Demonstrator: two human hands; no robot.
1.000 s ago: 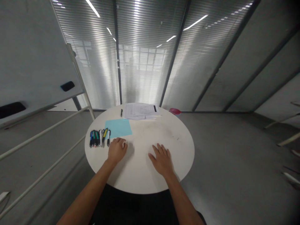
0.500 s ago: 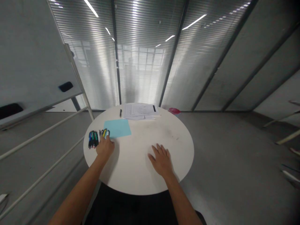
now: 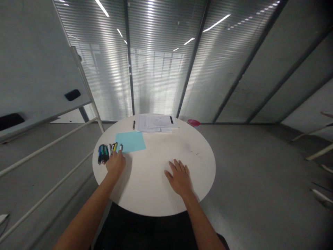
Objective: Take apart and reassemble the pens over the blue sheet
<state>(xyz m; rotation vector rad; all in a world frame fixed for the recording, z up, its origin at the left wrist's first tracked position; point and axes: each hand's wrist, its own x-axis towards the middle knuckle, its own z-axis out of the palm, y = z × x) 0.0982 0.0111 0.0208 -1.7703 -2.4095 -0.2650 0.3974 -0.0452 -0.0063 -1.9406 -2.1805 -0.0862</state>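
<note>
At the left of the round white table point(image 3: 153, 180), my left hand point(image 3: 116, 163) is palm down over the near ends of several pens. Its fingers are closed on a white pen point(image 3: 121, 147) with a dark tip, while a yellow pen point(image 3: 115, 147) lies just beside the fingertips. The hand covers the pens' near ends. More pens, among them a green pen point(image 3: 106, 152) and a blue pen point(image 3: 100, 152), lie in a row to its left. My right hand point(image 3: 179, 177) rests flat on the tabletop, fingers spread, with nothing in it.
A light blue sheet point(image 3: 134, 142) lies just beyond the pens. Behind it are a stack of printed papers point(image 3: 154, 122) and a single dark pen point(image 3: 134, 125). A whiteboard stand point(image 3: 96, 111) rises at the left, and a pink object point(image 3: 194, 123) shows past the table's far right edge.
The white pen's tip has shifted slightly right, away from the yellow pen. My left hand has moved a little, and my right hand stays in place.
</note>
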